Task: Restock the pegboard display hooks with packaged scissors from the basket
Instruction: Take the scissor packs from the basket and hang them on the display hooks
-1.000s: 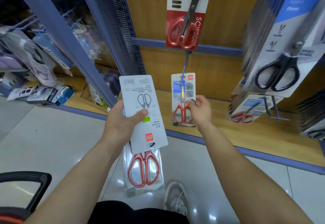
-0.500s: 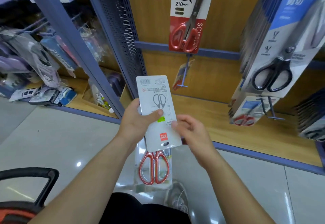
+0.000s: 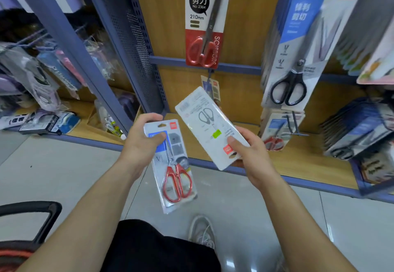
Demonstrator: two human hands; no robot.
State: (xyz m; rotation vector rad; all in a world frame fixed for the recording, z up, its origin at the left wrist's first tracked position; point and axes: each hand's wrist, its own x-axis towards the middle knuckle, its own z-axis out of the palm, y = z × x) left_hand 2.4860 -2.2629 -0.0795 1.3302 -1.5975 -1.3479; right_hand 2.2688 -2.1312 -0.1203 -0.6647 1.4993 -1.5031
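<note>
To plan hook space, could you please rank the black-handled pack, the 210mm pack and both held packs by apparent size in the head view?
1. Black-handled pack.
2. Alike, unranked: left-hand pack, right-hand pack.
3. 210mm pack, smaller-looking but farther back, so unsure.

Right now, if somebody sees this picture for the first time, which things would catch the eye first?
First, the middle: the left hand grips a pack of red-handled scissors, and the right hand holds a second pack with its white back showing. Above them a tall red and white scissors card hangs on the wooden board; black-handled scissors hang at the right.
</note>
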